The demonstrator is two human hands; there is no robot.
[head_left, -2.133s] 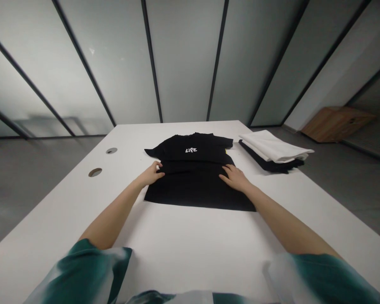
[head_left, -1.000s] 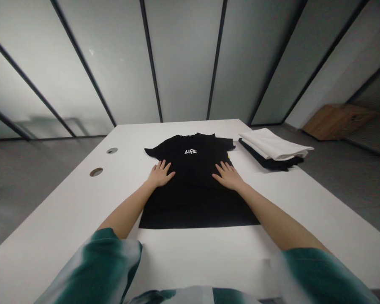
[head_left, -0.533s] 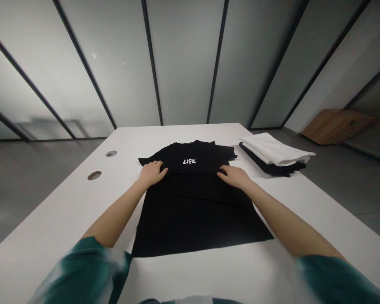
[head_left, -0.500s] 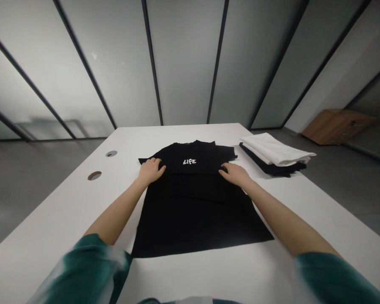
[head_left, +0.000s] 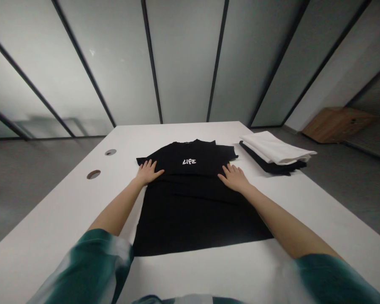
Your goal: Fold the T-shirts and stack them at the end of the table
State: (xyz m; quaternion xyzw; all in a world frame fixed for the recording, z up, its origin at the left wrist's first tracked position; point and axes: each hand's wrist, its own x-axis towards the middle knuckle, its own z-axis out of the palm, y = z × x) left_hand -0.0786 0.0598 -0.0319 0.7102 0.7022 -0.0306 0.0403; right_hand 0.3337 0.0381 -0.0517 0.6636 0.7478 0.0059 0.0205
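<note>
A black T-shirt lies flat on the white table, its collar far from me and its hem near me, with a white "LIFE" print on the chest. My left hand rests palm down on the shirt's left side below the sleeve, fingers spread. My right hand rests the same way on the opposite side, just below the other sleeve. Neither hand grips the cloth. The print lies between and beyond my hands.
A folded stack of white cloth on black cloth sits on the table to the right of the shirt. Two round holes are in the table's left part. A wooden box stands on the floor at far right.
The shirt's hem has spread toward me, lengthening the shirt on the table. My hands have gone from curled on the cloth to flat with fingers spread.
</note>
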